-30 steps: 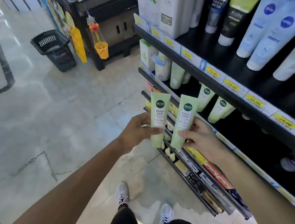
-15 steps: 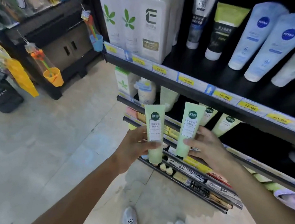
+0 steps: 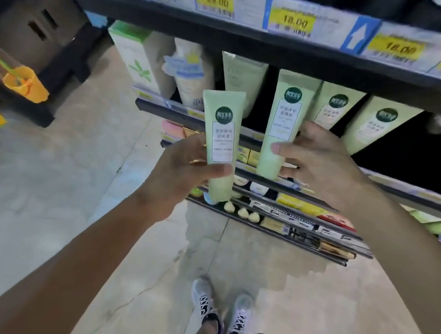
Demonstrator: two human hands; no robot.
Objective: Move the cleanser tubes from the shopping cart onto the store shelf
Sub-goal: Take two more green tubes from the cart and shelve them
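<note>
Left hand [image 3: 185,167] and right hand [image 3: 324,164] each grip an upright pale-green cleanser tube [image 3: 221,144], [image 3: 283,124] at the shelf edge [image 3: 220,123].

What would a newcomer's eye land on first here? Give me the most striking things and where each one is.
At centre, two pale green cleanser tubes stand upright: the left hand grips one tube in front of the shelving, and the right hand holds the other at the edge of the middle shelf. Above them runs a strip of yellow price tags, and matching green tubes stand on the shelf to the right.
</note>
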